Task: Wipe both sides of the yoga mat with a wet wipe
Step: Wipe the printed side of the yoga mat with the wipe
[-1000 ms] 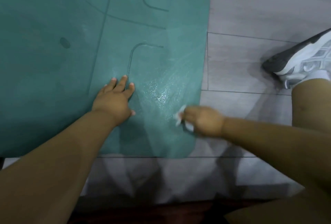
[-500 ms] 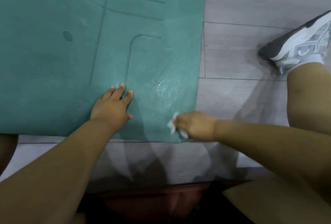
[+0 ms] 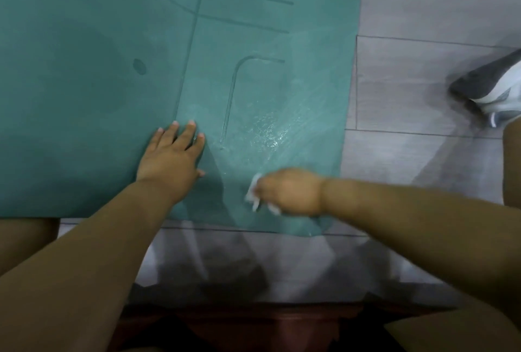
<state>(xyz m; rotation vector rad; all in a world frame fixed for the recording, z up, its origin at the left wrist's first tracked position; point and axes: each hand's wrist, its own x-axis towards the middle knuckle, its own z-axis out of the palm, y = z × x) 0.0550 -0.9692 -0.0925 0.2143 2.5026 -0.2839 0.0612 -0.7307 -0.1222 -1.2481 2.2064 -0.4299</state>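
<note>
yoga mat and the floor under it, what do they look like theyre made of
Yoga mat: teal, matte, likely rubber or foam, with lines marked on it and a wet sheen where it was wiped. Floor: grey planks with wood grain and seams, probably laminate or vinyl.

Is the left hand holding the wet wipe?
No, the left hand lies flat on the yoga mat; the right hand grips the wet wipe.
</note>
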